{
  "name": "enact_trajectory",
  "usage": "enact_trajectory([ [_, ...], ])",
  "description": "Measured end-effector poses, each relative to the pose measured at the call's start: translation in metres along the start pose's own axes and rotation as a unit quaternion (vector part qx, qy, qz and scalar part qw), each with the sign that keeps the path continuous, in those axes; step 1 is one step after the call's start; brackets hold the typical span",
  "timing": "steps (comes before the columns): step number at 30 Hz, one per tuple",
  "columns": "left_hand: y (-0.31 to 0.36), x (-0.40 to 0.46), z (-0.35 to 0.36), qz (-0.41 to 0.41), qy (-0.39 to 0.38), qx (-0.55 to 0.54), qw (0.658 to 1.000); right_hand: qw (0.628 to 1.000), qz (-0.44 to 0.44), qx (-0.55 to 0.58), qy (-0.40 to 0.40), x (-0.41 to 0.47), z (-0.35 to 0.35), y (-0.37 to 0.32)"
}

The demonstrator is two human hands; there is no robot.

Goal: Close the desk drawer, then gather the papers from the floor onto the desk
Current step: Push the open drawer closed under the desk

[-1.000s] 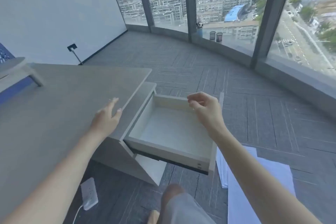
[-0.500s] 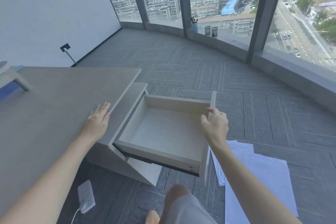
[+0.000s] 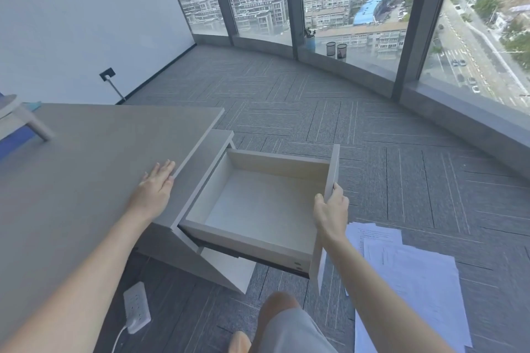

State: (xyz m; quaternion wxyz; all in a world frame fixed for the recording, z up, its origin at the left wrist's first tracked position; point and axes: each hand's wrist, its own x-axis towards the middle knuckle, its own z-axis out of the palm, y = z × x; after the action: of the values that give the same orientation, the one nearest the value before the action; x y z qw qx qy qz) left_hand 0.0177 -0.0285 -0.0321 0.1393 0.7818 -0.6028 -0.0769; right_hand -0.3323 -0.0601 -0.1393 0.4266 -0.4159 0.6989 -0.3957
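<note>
One hand [image 3: 329,210] on open drawer [image 3: 259,209] front, R.

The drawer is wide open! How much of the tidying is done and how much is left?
Nothing is finished yet. The drawer stands pulled out and empty. In hand: the right hand grips its front panel, seemingly ready to push, while the left hand rests flat on the desk. Left to do: shut the drawer, then lift the papers, all lying on the carpet, onto the desk.
</note>
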Motion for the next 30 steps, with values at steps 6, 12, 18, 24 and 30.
enact_trajectory([
  [6,0.000,0.000,-0.003,-0.001,0.000,-0.012,1.000,1.000,-0.006,-0.003,-0.004,0.000,0.016,-0.002],
  [12,-0.002,-0.002,-0.010,0.020,-0.024,-0.013,0.999,1.000,-0.003,0.008,-0.023,-0.002,0.034,-0.007],
  [18,-0.007,-0.001,-0.011,0.036,-0.033,-0.003,0.999,0.998,-0.008,0.013,-0.055,0.001,0.050,-0.011],
  [24,-0.010,-0.001,-0.013,0.041,-0.023,-0.015,0.999,0.973,0.038,0.175,-0.143,0.014,0.051,-0.005],
  [30,-0.010,-0.002,-0.012,0.041,-0.009,-0.023,0.999,0.968,0.095,0.153,-0.176,0.025,0.057,0.013],
])
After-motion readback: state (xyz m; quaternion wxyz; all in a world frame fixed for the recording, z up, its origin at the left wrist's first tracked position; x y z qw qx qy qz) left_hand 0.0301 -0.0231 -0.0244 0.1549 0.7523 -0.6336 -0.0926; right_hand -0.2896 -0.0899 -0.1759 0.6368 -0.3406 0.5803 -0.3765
